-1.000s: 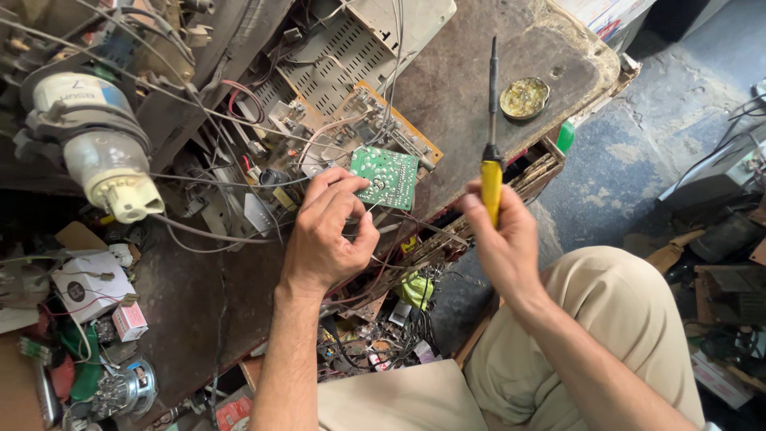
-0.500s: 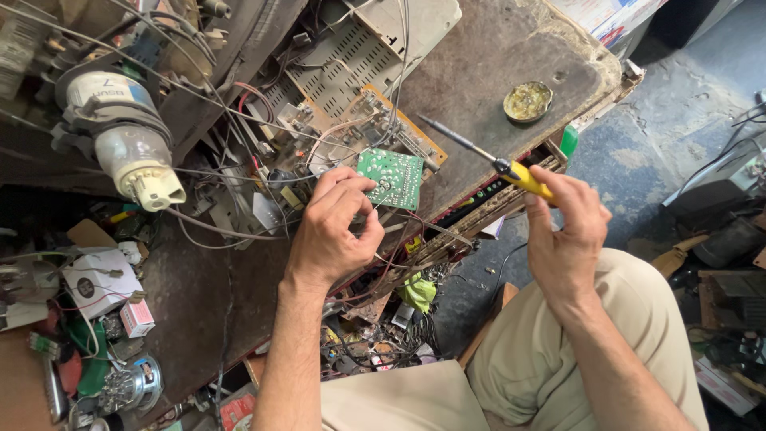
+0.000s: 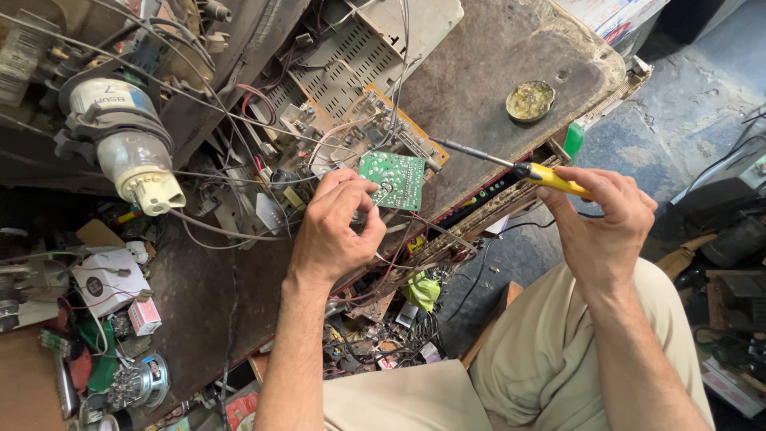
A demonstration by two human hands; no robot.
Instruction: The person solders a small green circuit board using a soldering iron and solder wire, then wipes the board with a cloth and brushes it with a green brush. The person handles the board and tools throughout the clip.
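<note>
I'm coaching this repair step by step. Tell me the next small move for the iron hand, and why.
Probably ease the soldering iron tip left and down onto the green circuit board. The right hand holds the iron with its tip just short of the board's right edge, while the left hand steadies the board.

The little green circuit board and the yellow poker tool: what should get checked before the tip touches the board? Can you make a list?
1. Left hand grips the small green circuit board at its edge: ok.
2. Right hand holds the yellow-handled soldering iron by the handle, away from the metal: ok.
3. Tip points toward the board but is apart from it: ok.
4. Loose wires lie close around the board: not ok.
5. Whether the tip is hot: cannot tell.
6. Round metal tin sits apart on the worn bench: ok.
</note>
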